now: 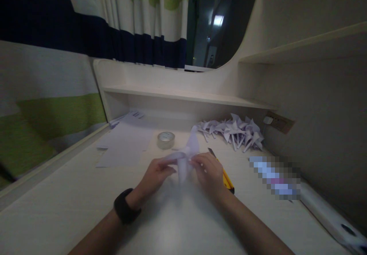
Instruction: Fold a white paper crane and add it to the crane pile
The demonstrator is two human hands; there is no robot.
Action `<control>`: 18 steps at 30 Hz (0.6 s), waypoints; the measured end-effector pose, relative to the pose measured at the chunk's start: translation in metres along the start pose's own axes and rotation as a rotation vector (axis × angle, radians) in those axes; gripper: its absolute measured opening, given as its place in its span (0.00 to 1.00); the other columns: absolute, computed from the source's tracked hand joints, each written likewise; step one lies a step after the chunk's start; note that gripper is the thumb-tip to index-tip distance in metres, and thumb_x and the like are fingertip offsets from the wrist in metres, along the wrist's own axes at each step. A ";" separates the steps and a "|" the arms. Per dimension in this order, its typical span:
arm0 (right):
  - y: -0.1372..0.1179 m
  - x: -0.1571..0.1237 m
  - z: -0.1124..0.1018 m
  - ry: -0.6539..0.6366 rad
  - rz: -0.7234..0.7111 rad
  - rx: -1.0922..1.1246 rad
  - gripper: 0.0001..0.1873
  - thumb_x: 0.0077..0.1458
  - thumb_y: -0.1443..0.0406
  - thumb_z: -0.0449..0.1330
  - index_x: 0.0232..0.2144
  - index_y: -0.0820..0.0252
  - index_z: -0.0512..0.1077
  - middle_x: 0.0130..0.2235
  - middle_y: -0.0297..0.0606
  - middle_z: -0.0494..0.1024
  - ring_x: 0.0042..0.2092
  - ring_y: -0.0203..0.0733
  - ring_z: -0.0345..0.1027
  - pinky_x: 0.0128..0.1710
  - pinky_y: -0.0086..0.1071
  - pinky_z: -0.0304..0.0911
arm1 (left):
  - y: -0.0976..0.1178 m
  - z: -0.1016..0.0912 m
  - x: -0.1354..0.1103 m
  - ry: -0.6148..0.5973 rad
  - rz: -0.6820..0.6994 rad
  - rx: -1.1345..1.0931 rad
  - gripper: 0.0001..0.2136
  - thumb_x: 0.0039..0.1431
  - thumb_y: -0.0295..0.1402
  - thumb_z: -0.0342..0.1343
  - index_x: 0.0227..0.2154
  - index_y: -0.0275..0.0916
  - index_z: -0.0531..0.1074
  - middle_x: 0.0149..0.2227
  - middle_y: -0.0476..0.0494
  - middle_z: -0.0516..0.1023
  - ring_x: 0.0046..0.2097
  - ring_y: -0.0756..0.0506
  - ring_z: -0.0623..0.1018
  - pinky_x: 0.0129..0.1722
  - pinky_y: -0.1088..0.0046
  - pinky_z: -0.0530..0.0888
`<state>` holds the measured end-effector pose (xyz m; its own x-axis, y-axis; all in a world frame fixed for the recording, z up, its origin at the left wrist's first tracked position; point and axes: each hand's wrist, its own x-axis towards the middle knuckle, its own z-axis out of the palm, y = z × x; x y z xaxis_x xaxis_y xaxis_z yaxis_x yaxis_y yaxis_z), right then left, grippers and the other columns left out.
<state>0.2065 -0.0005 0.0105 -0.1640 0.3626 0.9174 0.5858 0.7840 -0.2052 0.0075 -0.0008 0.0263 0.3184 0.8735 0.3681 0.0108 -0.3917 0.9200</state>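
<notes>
"What are the hands doing?"

"The left hand (160, 171) is pinching a white paper pinwheel (187, 151) between thumb and fingers, and the right hand (210, 171) is gripping its right side with the fingertips."

"Where is it sitting?"

"Between the two hands, over the middle of the desk (172, 228). A paper tube is pointing toward the near side; whether it is touching the desktop, I can't tell."

"Which step is this?"

"I'd judge the person is adjusting the blades where they are meeting the tube, though fingers and blur are hiding the joint."

"What is the next move calling for?"

"Probably a steady left pinch while the right fingertips are working lightly; thin paper is likely creasing easily. A tape roll (165, 140) is standing beyond the left hand, a yellow knife (228, 179) is lying just right of the right hand, and similar pinwheels (235, 129) are resting far right."
</notes>
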 end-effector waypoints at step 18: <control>-0.010 -0.007 0.005 -0.036 0.020 -0.006 0.04 0.56 0.71 0.60 0.31 0.59 0.70 0.29 0.37 0.75 0.33 0.40 0.69 0.34 0.33 0.65 | -0.005 0.011 0.000 0.096 0.017 0.280 0.11 0.58 0.36 0.51 0.26 0.37 0.73 0.28 0.46 0.77 0.31 0.46 0.74 0.32 0.73 0.70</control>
<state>0.1975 -0.0081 0.0041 -0.1808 0.3964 0.9001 0.5942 0.7733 -0.2212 0.0175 -0.0023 0.0201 0.2295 0.8842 0.4068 0.2715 -0.4595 0.8456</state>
